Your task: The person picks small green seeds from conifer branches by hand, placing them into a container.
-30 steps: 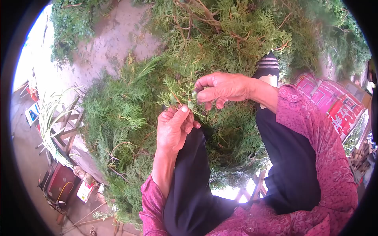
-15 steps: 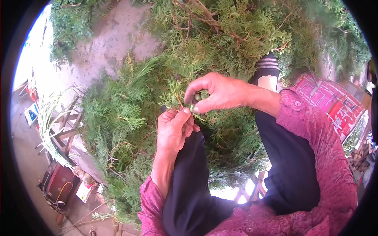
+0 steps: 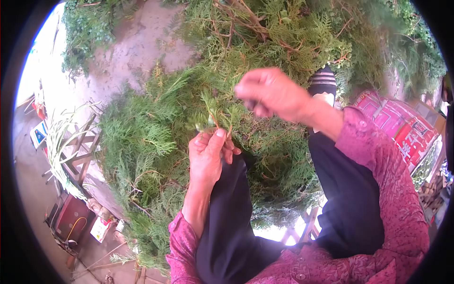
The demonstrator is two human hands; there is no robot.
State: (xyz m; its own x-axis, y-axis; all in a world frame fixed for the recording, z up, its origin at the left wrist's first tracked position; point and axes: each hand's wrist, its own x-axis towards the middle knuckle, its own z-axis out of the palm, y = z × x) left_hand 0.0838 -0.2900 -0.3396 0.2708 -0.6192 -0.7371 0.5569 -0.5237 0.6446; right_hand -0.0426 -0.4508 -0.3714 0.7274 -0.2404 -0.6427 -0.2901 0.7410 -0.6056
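My left hand (image 3: 207,154) is closed, pinching a small green conifer sprig (image 3: 211,113) between thumb and fingers. The sprig's leafy tips stand up above the fingertips, with a pale green lump among them. Up and to the right, apart from the sprig, my right hand (image 3: 274,92) hangs over the greenery, blurred by motion. Its fingers are curled inward, and what they hold is hidden. Beneath both hands spreads a large heap of cut conifer branches (image 3: 142,123), reaching between my knees.
Thicker woody branches (image 3: 243,19) lie at the top. A pink and red printed package (image 3: 402,123) sits at the right, near my shoe (image 3: 323,80). Long pale green stalks (image 3: 61,151) drape over a wooden rack at the left. A dark red box (image 3: 71,220) stands lower left.
My right hand has pulled up and right, away from the sprig; small green cones showed in its palm before. My left hand keeps its pinch, almost unmoved.
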